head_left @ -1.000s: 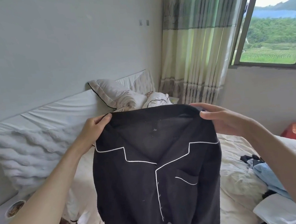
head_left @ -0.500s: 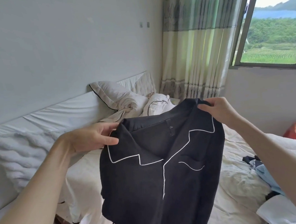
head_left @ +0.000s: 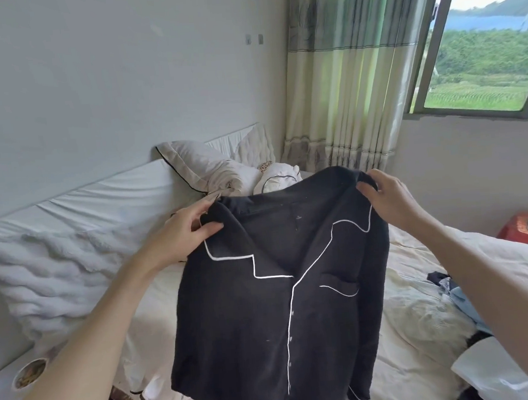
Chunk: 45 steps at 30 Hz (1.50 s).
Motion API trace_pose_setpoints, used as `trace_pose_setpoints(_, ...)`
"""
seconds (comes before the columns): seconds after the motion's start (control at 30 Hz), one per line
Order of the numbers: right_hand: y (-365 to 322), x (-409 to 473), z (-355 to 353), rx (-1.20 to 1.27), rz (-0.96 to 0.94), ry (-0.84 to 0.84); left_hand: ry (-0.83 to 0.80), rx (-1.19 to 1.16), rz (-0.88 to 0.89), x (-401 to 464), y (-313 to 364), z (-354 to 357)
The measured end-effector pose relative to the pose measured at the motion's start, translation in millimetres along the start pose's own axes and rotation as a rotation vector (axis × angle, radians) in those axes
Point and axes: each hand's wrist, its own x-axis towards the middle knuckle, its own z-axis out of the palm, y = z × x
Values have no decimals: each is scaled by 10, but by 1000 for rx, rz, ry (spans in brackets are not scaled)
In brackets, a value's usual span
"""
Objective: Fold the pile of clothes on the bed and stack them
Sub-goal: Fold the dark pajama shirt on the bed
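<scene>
Both forearms were bare, with no sleeves, watch or rings showing; the left hand [head_left: 182, 233] and right hand [head_left: 390, 198] were ungloved.

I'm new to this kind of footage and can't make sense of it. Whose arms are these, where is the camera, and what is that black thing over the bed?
There is no machine here. The camera sits on a person's head and looks forward and down, so the two bare arms reaching in from the bottom are the wearer's own. The left hand and the right hand each pinch a shoulder of a black shirt with white piping, holding it up in the air, front towards the camera, above the bed. It hangs unfolded. On the bed lie white pillows near the headboard and a small heap of other clothes, blue and dark, at the right edge. A red stool stands beyond the bed, under the window with its striped curtain.
</scene>
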Motion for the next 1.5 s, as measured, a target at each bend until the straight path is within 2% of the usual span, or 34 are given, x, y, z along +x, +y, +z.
trace_pose_setpoints(0.13,67,-60,-26,-54,-12,-74,-124,-166,9,-172,-18,86)
trace_pose_setpoints(0.27,109,-54,-129,-41,-6,-12,-230,-54,16,-151,9,11)
trace_pose_setpoints(0.33,101,-71,-162,3,-8,20,-128,1,39,-115,36,24)
trace_pose_setpoints(0.47,-38,-125,-206,132,-62,28,347,-22,45,-26,64,50)
trace_pose_setpoints(0.57,-127,-209,-259,70,-172,86,539,-29,57,-3,62,-22)
trace_pose_setpoints(0.63,-139,-308,-280,-125,-224,123,555,13,71,-30,33,-59)
trace_pose_setpoints(0.73,-86,-488,-252,-459,-238,71,465,92,31,-125,-52,-10)
trace_pose_setpoints(0.8,-46,-617,-222,-509,-218,68,474,142,13,-214,-93,50)
trace_pose_setpoints(0.9,-34,-802,-199,-392,-124,90,539,249,117,-333,-163,100)
trace_pose_setpoints(0.97,-52,-917,-200,-249,-44,42,560,273,162,-444,-192,112)
trace_pose_setpoints(1.13,-117,-1271,-294,-6,94,-100,542,67,196,-881,-189,195)
trace_pose_setpoints(1.27,-78,-1702,-349,125,133,-167,540,30,80,-1360,-213,352)
trace_pose_setpoints(1.37,-37,-2057,-445,172,115,-131,555,78,53,-1747,-126,462)
trace_pose_setpoints(1.5,-110,-2410,-784,155,-2,-39,615,70,60,-2192,269,478)
